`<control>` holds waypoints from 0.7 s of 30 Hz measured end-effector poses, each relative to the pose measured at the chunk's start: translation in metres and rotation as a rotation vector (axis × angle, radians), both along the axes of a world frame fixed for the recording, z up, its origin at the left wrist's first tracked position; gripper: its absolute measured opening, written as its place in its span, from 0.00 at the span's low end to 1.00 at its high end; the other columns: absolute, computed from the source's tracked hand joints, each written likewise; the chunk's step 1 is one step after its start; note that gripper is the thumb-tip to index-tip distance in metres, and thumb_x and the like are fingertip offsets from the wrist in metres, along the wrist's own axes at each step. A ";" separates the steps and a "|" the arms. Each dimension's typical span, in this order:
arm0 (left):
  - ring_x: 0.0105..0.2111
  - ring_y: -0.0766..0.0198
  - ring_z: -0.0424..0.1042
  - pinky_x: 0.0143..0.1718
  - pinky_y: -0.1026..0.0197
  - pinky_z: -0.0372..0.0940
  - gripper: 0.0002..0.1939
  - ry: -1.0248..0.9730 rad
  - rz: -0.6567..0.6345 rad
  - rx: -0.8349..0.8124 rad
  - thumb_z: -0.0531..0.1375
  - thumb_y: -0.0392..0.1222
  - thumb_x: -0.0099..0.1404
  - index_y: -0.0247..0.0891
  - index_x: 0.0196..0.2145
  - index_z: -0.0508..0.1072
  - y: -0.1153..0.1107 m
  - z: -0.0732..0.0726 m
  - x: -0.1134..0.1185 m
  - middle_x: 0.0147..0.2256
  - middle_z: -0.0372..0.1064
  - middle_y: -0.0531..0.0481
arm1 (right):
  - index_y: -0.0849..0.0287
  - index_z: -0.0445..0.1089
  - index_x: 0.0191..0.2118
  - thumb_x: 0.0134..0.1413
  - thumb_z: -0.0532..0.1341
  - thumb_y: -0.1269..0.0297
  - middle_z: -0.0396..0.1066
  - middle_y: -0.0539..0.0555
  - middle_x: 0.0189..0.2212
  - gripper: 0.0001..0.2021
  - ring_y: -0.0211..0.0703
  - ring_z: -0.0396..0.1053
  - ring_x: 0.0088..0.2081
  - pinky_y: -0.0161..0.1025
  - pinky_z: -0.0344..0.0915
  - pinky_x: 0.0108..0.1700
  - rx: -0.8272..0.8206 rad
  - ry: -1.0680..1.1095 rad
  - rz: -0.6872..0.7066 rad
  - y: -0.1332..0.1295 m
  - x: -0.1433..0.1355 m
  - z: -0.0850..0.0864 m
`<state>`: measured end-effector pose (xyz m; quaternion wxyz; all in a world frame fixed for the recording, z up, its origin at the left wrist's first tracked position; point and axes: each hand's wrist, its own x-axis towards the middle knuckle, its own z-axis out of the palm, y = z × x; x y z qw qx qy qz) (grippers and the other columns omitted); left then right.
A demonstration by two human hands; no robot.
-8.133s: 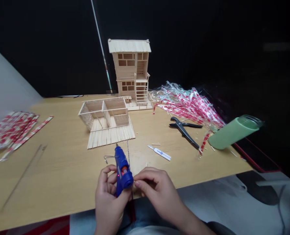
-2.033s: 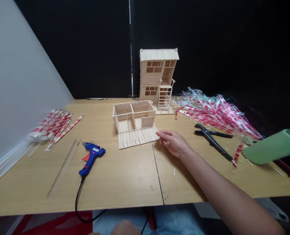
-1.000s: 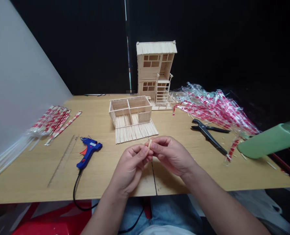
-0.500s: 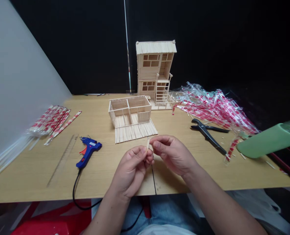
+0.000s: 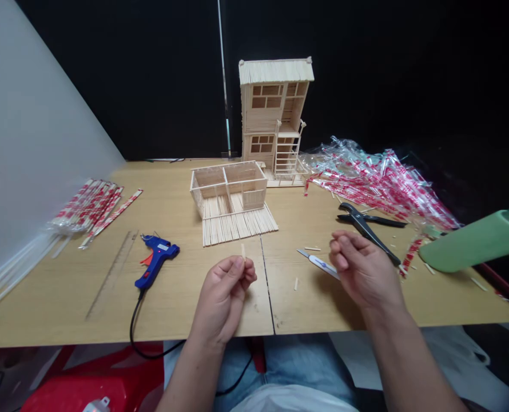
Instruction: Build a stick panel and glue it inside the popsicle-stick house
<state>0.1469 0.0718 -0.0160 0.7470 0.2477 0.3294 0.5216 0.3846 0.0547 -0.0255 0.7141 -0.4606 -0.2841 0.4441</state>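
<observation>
My left hand (image 5: 225, 292) is closed, pinching a short wooden stick piece (image 5: 243, 252) upright between thumb and fingers. To the right, my right hand (image 5: 364, 266) hovers over the table with its fingers curled together; whether something small is in them I cannot make out. A white craft knife (image 5: 321, 265) with its blade out points left beside that hand, its far end hidden behind the hand. Two short stick pieces, one of them a cut bit (image 5: 296, 283), lie near the knife. Ahead stands a roofless stick-built model (image 5: 246, 189) with a slatted floor in front.
A two-storey stick house (image 5: 265, 114) stands at the back. On the left are a blue glue gun (image 5: 155, 260), a clear ruler (image 5: 111, 277) and wrapped chopsticks (image 5: 87, 209). On the right lie black pliers (image 5: 361, 226), crumpled wrappers (image 5: 366, 177) and a green bottle (image 5: 473, 240).
My right hand has moved away to the right, uncovering the knife and stick bits. My left hand has shifted slightly left, still holding the stick piece. The view has tilted a little.
</observation>
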 end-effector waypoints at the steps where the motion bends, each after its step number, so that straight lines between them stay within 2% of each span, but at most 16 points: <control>1: 0.28 0.71 0.65 0.34 0.68 0.63 0.13 -0.004 -0.005 0.000 0.73 0.44 0.53 0.32 0.27 0.77 -0.001 -0.001 0.000 0.27 0.69 0.51 | 0.58 0.77 0.30 0.37 0.77 0.59 0.68 0.47 0.20 0.14 0.26 0.56 0.17 0.27 0.53 0.17 -0.016 0.049 -0.011 -0.002 0.005 0.000; 4: 0.28 0.70 0.65 0.35 0.66 0.63 0.12 -0.025 -0.040 -0.004 0.71 0.43 0.56 0.32 0.27 0.76 -0.003 0.000 -0.001 0.27 0.68 0.51 | 0.59 0.73 0.24 0.39 0.76 0.55 0.59 0.42 0.14 0.16 0.23 0.49 0.14 0.25 0.48 0.14 -0.021 0.178 0.016 -0.003 0.013 0.003; 6: 0.28 0.69 0.65 0.35 0.65 0.63 0.11 -0.076 -0.095 -0.007 0.71 0.42 0.56 0.32 0.26 0.75 -0.005 0.002 0.000 0.26 0.66 0.52 | 0.59 0.72 0.23 0.43 0.75 0.56 0.59 0.43 0.14 0.16 0.23 0.50 0.14 0.24 0.48 0.15 0.000 0.151 0.065 -0.002 0.009 0.006; 9: 0.28 0.69 0.63 0.34 0.65 0.62 0.11 -0.179 -0.208 -0.003 0.70 0.41 0.59 0.32 0.26 0.74 -0.007 0.006 0.003 0.25 0.64 0.52 | 0.58 0.78 0.33 0.48 0.73 0.60 0.73 0.50 0.24 0.09 0.28 0.63 0.20 0.27 0.59 0.21 -0.003 -0.070 0.231 0.002 -0.011 0.013; 11: 0.27 0.70 0.62 0.34 0.65 0.62 0.11 -0.228 -0.268 -0.005 0.68 0.41 0.61 0.32 0.25 0.74 -0.010 0.008 0.005 0.24 0.62 0.53 | 0.56 0.80 0.39 0.51 0.72 0.62 0.78 0.53 0.31 0.09 0.32 0.68 0.25 0.31 0.66 0.26 0.032 -0.228 0.335 0.005 -0.028 0.021; 17: 0.27 0.69 0.60 0.35 0.64 0.61 0.11 -0.312 -0.364 -0.056 0.68 0.41 0.62 0.32 0.26 0.74 -0.017 0.012 0.011 0.24 0.60 0.53 | 0.54 0.80 0.35 0.52 0.71 0.65 0.79 0.54 0.33 0.04 0.43 0.74 0.35 0.41 0.70 0.37 0.363 -0.654 0.371 0.016 -0.057 0.043; 21: 0.27 0.68 0.59 0.34 0.64 0.60 0.11 -0.328 -0.409 -0.059 0.68 0.42 0.60 0.33 0.26 0.74 -0.020 0.012 0.013 0.23 0.60 0.53 | 0.54 0.80 0.34 0.54 0.69 0.65 0.78 0.54 0.31 0.01 0.43 0.75 0.35 0.43 0.71 0.40 0.449 -0.683 0.467 0.022 -0.058 0.045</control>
